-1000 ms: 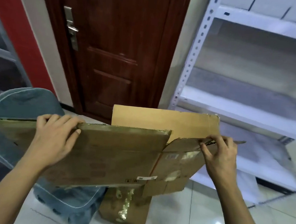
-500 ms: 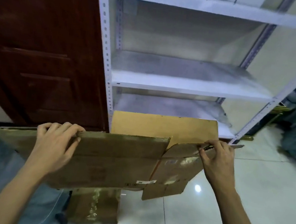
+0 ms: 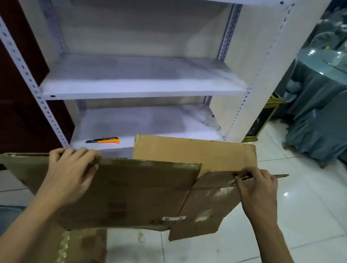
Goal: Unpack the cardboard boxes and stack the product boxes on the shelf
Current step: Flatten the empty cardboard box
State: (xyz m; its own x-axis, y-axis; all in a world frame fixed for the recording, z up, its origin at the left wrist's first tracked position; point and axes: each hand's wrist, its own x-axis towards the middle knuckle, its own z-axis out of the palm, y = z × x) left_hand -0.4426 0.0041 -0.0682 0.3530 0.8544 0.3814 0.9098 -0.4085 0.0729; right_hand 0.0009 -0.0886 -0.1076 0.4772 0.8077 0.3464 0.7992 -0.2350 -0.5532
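A person holds a flattened carton [image 3: 131,193] broadside in front of a white shelf [image 3: 134,84], which stands at 12 o'clock from both hands, its boards showing no product boxes. The carton's long axis runs from 9 to 3 o'clock, parallel to the shelf front, with one flap [image 3: 194,152] standing up at its far edge. The left hand [image 3: 68,176] grips the top edge toward 9 o'clock, fingers curled over the rim and palm flat against the near face. The right hand [image 3: 256,192] pinches the top edge of a smaller panel toward 3 o'clock, fingertips tight on the cardboard. The two hands are well apart, each clamped on the same sheet. An orange knife [image 3: 103,140] lies on the lowest board at 11 o'clock, nearer the left hand. A taped box [image 3: 83,248] sits on the tiled floor [image 3: 285,239] at 6 o'clock, beneath the carton (seemingly still to be unpacked). Cloth-draped tables [image 3: 323,82] fill the room at 2 o'clock.
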